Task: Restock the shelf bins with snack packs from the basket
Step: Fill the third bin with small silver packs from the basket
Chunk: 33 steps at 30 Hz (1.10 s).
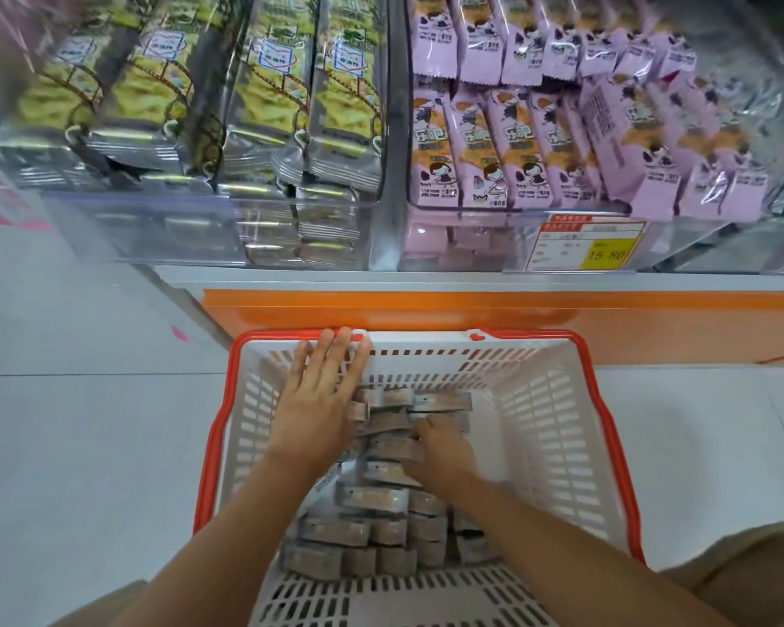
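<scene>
**Both Hands Seen in the Basket Below the Shelf Bins**

A white basket (471, 355) with an orange rim was seen in the lower centre of the frame, set on a pale floor (87, 423) just in front of the shelf's orange band (471, 310). A pile of grey-brown snack packs (372, 500) was heaped along the middle of the basket, from its near end towards its far wall.

The left hand (322, 391) was stretched flat over the far left part of the pile, its fingers straight and released, with the fingertips laid against the far rim. The right hand (444, 445) was lowered into the middle of the pile, its fingers curled and grasping one pack (388, 448) between thumb and fingers.

Two clear bins were shown across the top of the frame. The left bin (155, 228) was filled with upright yellow-green packets (263, 106). The right bin (471, 246) was filled with rows of purple packets (471, 151), and a white and yellow price tag (589, 246) was fixed to its front wall. The print on the tag was too blurred to be read fully.
</scene>
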Each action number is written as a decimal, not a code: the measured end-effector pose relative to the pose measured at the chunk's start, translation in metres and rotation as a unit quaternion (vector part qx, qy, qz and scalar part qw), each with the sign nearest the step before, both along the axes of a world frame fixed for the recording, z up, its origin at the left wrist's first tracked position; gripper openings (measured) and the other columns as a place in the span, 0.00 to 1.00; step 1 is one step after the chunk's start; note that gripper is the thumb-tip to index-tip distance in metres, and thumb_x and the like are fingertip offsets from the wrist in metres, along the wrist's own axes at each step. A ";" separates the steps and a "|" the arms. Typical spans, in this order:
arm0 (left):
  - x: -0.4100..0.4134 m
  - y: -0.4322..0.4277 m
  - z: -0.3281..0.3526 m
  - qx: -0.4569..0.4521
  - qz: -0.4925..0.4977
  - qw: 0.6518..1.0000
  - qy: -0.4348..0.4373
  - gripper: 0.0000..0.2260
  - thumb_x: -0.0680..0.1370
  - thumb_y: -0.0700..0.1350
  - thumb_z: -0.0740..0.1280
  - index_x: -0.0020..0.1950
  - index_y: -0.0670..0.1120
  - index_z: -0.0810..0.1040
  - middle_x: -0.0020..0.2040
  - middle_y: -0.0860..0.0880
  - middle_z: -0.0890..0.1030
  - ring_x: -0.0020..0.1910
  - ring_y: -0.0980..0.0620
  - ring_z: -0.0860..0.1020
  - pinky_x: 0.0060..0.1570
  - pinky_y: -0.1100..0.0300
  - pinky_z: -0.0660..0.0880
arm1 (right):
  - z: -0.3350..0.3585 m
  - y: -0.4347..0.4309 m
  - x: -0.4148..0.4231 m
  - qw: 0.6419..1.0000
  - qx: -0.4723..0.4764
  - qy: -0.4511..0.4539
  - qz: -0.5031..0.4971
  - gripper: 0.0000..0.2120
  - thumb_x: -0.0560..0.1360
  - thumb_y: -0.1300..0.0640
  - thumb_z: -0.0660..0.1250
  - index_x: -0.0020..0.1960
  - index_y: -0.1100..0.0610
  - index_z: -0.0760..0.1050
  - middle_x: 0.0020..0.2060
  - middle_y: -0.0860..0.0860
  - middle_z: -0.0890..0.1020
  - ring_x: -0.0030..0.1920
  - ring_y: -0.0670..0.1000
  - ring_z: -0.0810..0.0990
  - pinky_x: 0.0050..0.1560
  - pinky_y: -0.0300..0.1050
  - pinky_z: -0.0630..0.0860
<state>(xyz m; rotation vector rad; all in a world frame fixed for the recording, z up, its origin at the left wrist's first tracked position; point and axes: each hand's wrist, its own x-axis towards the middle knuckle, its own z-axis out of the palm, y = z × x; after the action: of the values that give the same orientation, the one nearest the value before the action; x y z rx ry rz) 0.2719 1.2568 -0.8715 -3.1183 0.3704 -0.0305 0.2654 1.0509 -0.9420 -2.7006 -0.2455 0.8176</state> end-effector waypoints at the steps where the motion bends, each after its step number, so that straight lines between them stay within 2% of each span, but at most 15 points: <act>1: 0.000 0.000 0.002 0.002 0.002 1.000 0.007 0.49 0.62 0.43 0.75 0.80 0.43 0.56 0.78 0.39 0.55 0.78 0.41 0.53 0.76 0.44 0.43 | 0.005 -0.003 0.002 0.999 0.030 -0.012 -0.010 0.19 0.73 0.49 0.70 0.61 0.55 0.73 0.57 0.50 0.72 0.57 0.51 0.74 0.52 0.43 0.72; 5: -0.001 -0.002 0.015 0.014 0.030 0.998 0.060 0.48 0.65 0.44 0.75 0.81 0.45 0.54 0.79 0.40 0.54 0.78 0.42 0.50 0.75 0.46 0.38 | 0.039 -0.018 0.008 0.980 0.182 -0.040 -0.065 0.13 0.72 0.52 0.73 0.55 0.51 0.74 0.48 0.46 0.77 0.48 0.46 0.77 0.47 0.38 0.72; 8: -0.002 -0.009 0.029 -0.023 0.037 0.997 0.066 0.44 0.73 0.46 0.71 0.81 0.47 0.47 0.80 0.42 0.48 0.80 0.43 0.45 0.73 0.50 0.29 | 0.072 -0.033 0.012 0.954 0.272 -0.061 -0.109 0.14 0.73 0.55 0.73 0.57 0.55 0.76 0.44 0.48 0.80 0.44 0.46 0.78 0.45 0.41 0.75; 9: -0.002 -0.012 0.034 -0.044 0.036 0.996 0.069 0.42 0.74 0.47 0.70 0.81 0.47 0.49 0.80 0.42 0.48 0.80 0.42 0.47 0.74 0.50 0.30 | 0.086 -0.037 0.014 0.945 0.296 -0.068 -0.123 0.15 0.74 0.55 0.73 0.59 0.54 0.75 0.43 0.48 0.80 0.43 0.46 0.78 0.45 0.41 0.75; 11: -0.005 -0.021 0.047 -0.115 0.023 0.992 0.055 0.36 0.76 0.49 0.71 0.80 0.49 0.58 0.80 0.42 0.54 0.78 0.41 0.54 0.76 0.49 0.42 | 0.116 -0.043 0.016 0.927 0.337 -0.082 -0.146 0.17 0.74 0.56 0.73 0.61 0.53 0.74 0.41 0.48 0.78 0.39 0.44 0.77 0.42 0.40 0.75; 12: -0.007 -0.029 0.055 -0.172 0.007 0.983 0.069 0.33 0.78 0.50 0.68 0.80 0.51 0.58 0.80 0.45 0.55 0.78 0.44 0.54 0.75 0.51 0.47 | 0.131 -0.044 0.016 0.915 0.361 -0.090 -0.154 0.17 0.74 0.56 0.72 0.61 0.53 0.73 0.39 0.48 0.78 0.37 0.42 0.76 0.41 0.38 0.75; 14: -0.012 -0.048 0.075 -0.320 -0.023 0.939 0.119 0.28 0.82 0.51 0.62 0.80 0.58 0.54 0.77 0.54 0.58 0.74 0.54 0.56 0.72 0.59 0.54 | 0.159 -0.047 0.015 0.888 0.414 -0.113 -0.165 0.17 0.74 0.58 0.73 0.60 0.54 0.73 0.37 0.53 0.77 0.36 0.46 0.76 0.40 0.38 0.74; 16: -0.014 -0.067 0.095 -0.426 -0.034 0.892 0.145 0.23 0.83 0.52 0.61 0.77 0.60 0.58 0.70 0.60 0.65 0.67 0.62 0.62 0.67 0.62 0.61 | 0.185 -0.050 0.015 0.858 0.462 -0.137 -0.176 0.17 0.74 0.59 0.73 0.60 0.55 0.73 0.41 0.57 0.80 0.40 0.52 0.79 0.42 0.40 0.75; 18: -0.013 -0.083 0.112 -0.493 -0.027 0.860 0.126 0.18 0.81 0.55 0.63 0.71 0.61 0.66 0.60 0.58 0.75 0.58 0.59 0.72 0.63 0.53 0.71 | 0.206 -0.056 0.016 0.834 0.497 -0.151 -0.187 0.19 0.73 0.58 0.74 0.61 0.55 0.72 0.45 0.54 0.82 0.45 0.54 0.81 0.46 0.44 0.78; 20: -0.012 -0.095 0.130 -0.560 -0.004 0.820 0.119 0.16 0.77 0.60 0.64 0.65 0.60 0.73 0.49 0.50 0.79 0.50 0.50 0.76 0.55 0.44 0.75 | 0.225 -0.064 0.013 0.822 0.513 -0.168 -0.181 0.22 0.73 0.58 0.74 0.63 0.54 0.70 0.49 0.52 0.82 0.49 0.53 0.81 0.50 0.46 0.79; 22: -0.009 -0.105 0.146 -0.606 0.010 0.785 0.128 0.12 0.77 0.59 0.65 0.60 0.62 0.74 0.51 0.44 0.81 0.52 0.44 0.78 0.56 0.41 0.75 | 0.239 -0.074 0.008 0.826 0.510 -0.183 -0.158 0.25 0.73 0.60 0.74 0.66 0.56 0.68 0.52 0.51 0.81 0.50 0.52 0.80 0.50 0.44 0.78; 25: -0.006 -0.123 0.168 -0.638 0.006 0.761 0.121 0.08 0.80 0.52 0.66 0.59 0.59 0.74 0.52 0.50 0.84 0.53 0.49 0.81 0.57 0.43 0.76 | 0.253 -0.089 -0.002 0.843 0.487 -0.193 -0.125 0.22 0.72 0.61 0.74 0.63 0.56 0.69 0.53 0.47 0.80 0.48 0.48 0.80 0.46 0.40 0.76; 29: -0.001 -0.148 0.193 -0.628 -0.024 0.773 0.087 0.08 0.81 0.48 0.67 0.60 0.52 0.74 0.52 0.56 0.84 0.53 0.60 0.81 0.58 0.49 0.77 | 0.274 -0.111 -0.005 0.843 0.471 -0.231 -0.121 0.15 0.72 0.61 0.74 0.55 0.56 0.72 0.46 0.46 0.81 0.43 0.47 0.79 0.44 0.38 0.75; 31: 0.007 -0.157 0.201 -0.560 -0.046 0.827 0.023 0.14 0.81 0.54 0.64 0.64 0.50 0.74 0.59 0.56 0.81 0.61 0.57 0.77 0.63 0.50 0.72 | 0.291 -0.125 0.000 0.836 0.465 -0.266 -0.124 0.15 0.72 0.61 0.75 0.53 0.54 0.73 0.43 0.43 0.80 0.42 0.45 0.78 0.44 0.38 0.74; 33: 0.020 -0.161 0.207 -0.444 -0.062 0.889 -0.092 0.19 0.81 0.56 0.60 0.68 0.49 0.73 0.67 0.52 0.75 0.70 0.52 0.67 0.72 0.51 0.61 | 0.311 -0.143 0.011 0.825 0.445 -0.323 -0.131 0.14 0.71 0.60 0.75 0.52 0.50 0.74 0.43 0.40 0.80 0.41 0.43 0.77 0.43 0.36 0.74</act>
<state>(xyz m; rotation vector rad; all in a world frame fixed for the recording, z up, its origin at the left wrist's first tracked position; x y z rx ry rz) 0.2921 1.0961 -0.6647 -3.9058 0.7238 -0.6824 0.2764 0.9082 -0.6311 -1.9179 -0.2921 -0.3007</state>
